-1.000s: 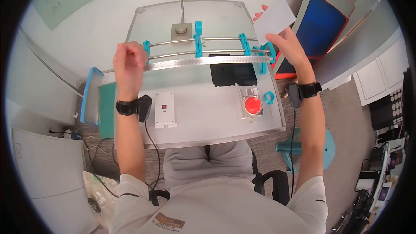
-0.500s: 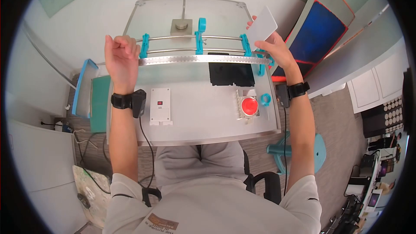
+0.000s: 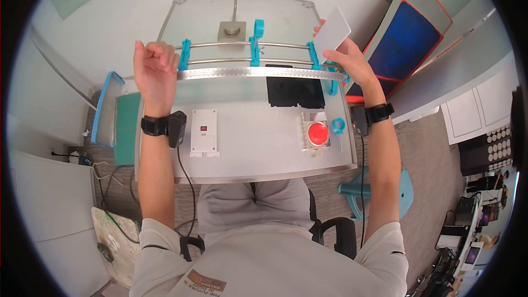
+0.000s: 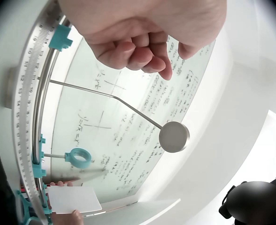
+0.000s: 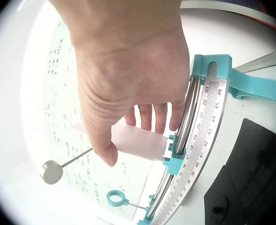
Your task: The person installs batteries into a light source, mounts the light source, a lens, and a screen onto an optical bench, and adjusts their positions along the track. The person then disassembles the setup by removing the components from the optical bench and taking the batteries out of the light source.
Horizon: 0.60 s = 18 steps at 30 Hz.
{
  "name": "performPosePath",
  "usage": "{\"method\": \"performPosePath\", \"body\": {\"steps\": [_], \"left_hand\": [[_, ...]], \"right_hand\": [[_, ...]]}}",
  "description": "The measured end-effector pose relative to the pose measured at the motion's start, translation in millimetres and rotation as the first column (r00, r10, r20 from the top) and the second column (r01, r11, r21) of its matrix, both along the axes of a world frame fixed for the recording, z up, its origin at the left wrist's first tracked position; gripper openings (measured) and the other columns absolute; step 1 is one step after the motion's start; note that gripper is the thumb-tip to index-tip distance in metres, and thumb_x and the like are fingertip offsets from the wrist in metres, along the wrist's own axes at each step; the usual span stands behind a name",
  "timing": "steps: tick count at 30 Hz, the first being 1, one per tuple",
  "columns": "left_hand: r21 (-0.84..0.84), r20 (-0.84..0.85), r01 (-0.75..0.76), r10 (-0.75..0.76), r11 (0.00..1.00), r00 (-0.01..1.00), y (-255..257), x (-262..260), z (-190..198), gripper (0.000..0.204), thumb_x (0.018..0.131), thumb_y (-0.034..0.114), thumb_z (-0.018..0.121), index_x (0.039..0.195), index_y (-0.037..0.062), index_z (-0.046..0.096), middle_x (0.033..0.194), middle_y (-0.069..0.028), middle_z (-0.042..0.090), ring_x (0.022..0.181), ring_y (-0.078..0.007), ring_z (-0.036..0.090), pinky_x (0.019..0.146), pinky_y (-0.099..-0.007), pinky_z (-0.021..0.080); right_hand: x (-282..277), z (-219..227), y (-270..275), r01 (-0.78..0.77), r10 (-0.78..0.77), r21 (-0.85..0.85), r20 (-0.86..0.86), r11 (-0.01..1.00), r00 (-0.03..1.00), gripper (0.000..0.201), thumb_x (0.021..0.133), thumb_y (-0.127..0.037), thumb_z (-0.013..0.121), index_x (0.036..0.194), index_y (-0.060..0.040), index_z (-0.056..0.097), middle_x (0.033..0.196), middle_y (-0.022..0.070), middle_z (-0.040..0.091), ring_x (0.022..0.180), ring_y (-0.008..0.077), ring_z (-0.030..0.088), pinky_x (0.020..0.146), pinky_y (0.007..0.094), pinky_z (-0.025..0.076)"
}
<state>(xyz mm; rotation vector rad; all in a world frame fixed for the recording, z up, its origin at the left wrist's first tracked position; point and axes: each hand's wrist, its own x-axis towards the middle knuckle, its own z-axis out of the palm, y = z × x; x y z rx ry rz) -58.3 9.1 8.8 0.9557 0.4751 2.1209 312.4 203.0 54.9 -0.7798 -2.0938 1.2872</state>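
Note:
A metal rail bench with a steel ruler (image 3: 236,73) along its front runs across the table. Teal clamps (image 3: 185,55) sit on its rods, and a teal ring holder (image 3: 258,29) stands up near the middle. My right hand (image 3: 355,63) pinches a white card (image 3: 333,28) between thumb and fingers, tilted over the bench's right end. In the right wrist view the card (image 5: 140,145) reaches close to a teal clamp (image 5: 174,161). By the rail's left end my left hand (image 3: 155,77) is raised, fingers loosely curled, holding nothing.
A metal base (image 3: 231,30) with a thin rod stands behind the rail. In front lie a black sheet (image 3: 296,91), a white switch box (image 3: 204,140), a red round piece on a clear mount (image 3: 318,133) and a loose teal ring (image 3: 338,125). Cables hang from both wrists.
The right hand has brought the card left over the rail's end and turned it. My left hand has turned, its fingers loosening. Over the last half second both hands have stayed nearly still.

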Motion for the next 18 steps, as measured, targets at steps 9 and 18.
{"method": "performPosePath", "body": {"steps": [9, 18], "left_hand": [[0.004, -0.004, 0.007, -0.007, 1.0, 1.0, 1.9, -1.0, -2.4, 0.047, 0.111, 0.04, 0.042, 0.083, 0.0058, 0.06, 0.07, -0.0006, 0.041, 0.063, -0.0121, 0.035, 0.058, -0.0276, 0.031], [-0.007, -0.006, 0.003, -0.003, 1.0, 1.0, 1.3, -0.5, -1.6, 0.047, 0.111, 0.04, 0.043, 0.083, 0.0062, 0.06, 0.07, -0.0004, 0.041, 0.063, -0.012, 0.035, 0.058, -0.0277, 0.031]], "right_hand": [[0.8, -2.1, 2.4, 0.007, -0.007, -0.011, -0.009, 1.0, 1.0, 0.081, 0.089, -0.022, 0.071, 0.158, -0.0025, 0.035, 0.152, 0.0143, 0.052, 0.143, 0.0266, 0.047, 0.12, 0.0386, 0.035], [1.2, -2.0, 3.1, -0.008, 0.008, -0.026, -0.009, 1.0, 1.0, 0.08, 0.09, -0.021, 0.071, 0.159, -0.0043, 0.035, 0.152, 0.0142, 0.052, 0.142, 0.0266, 0.048, 0.119, 0.0383, 0.036]]}}
